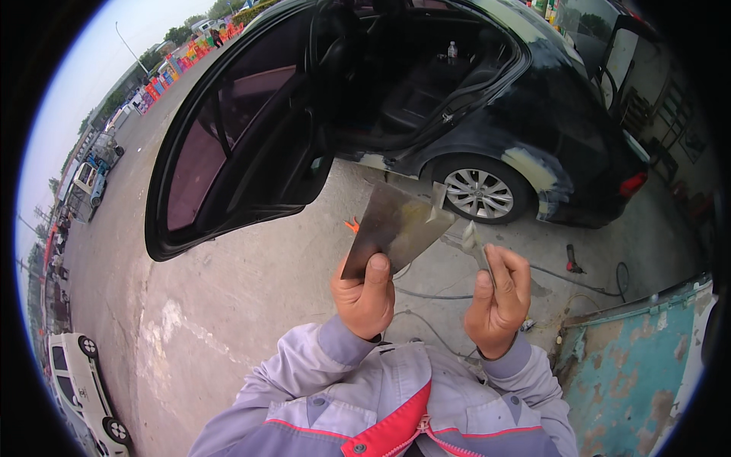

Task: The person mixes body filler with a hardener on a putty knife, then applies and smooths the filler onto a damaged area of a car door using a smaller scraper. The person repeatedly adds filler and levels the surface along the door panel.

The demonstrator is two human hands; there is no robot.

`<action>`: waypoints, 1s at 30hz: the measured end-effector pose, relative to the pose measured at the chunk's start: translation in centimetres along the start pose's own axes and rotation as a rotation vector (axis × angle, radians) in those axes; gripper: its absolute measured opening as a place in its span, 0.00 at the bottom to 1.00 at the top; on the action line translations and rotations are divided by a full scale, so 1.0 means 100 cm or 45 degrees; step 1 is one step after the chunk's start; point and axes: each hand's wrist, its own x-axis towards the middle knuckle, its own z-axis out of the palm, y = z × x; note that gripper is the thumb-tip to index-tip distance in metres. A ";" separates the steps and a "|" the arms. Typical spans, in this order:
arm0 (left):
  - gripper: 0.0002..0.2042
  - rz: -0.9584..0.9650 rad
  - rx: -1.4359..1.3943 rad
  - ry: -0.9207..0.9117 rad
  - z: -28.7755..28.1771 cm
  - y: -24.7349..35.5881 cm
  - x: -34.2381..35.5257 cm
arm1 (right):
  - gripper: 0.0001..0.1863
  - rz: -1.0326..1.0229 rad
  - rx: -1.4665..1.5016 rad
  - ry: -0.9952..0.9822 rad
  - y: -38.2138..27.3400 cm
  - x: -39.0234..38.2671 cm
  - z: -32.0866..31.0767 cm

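My left hand (364,301) grips a flat metal plate (388,228) at lower middle, its surface smeared with yellowish paste and its upper right corner raised toward the rear wheel. Just to the right, my right hand (496,301) is closed on a small putty knife (477,249), which has a pale dollop of putty (469,232) on its blade, held a little apart from the plate. Beyond both hands stands a dark sedan (579,145) with pale patched areas (533,171) around the rear wheel arch and along the sill.
The open rear door (282,152) juts out at upper left. A red-and-black power tool (572,259) and hoses (594,288) lie on the concrete. A peeling turquoise panel (624,381) is at lower right. A white car (84,381) and a distant person (217,36) appear at left.
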 end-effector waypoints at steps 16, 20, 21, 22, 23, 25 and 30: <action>0.17 -0.745 -0.334 0.185 0.004 0.010 0.023 | 0.17 0.846 1.575 0.433 0.025 0.007 -0.010; 0.18 -0.698 -0.295 0.312 -0.005 0.007 0.027 | 0.17 0.302 0.595 -0.375 0.031 0.001 -0.016; 0.18 -0.601 -0.313 0.323 -0.007 0.007 0.030 | 0.18 0.318 0.463 -0.417 0.032 0.001 -0.018; 0.18 -0.516 -0.321 0.344 -0.010 0.008 0.033 | 0.18 0.331 0.330 -0.458 0.033 0.001 -0.020; 0.18 -0.400 -0.345 0.382 -0.009 0.008 0.033 | 0.18 0.348 0.233 -0.420 0.033 0.001 -0.020; 0.18 -0.309 -0.283 0.333 -0.005 0.007 0.032 | 0.19 0.224 0.024 -0.231 0.030 0.002 -0.015; 0.18 -0.138 -0.021 0.096 0.019 -0.005 0.013 | 0.24 -0.141 -0.076 -0.175 0.008 -0.005 0.015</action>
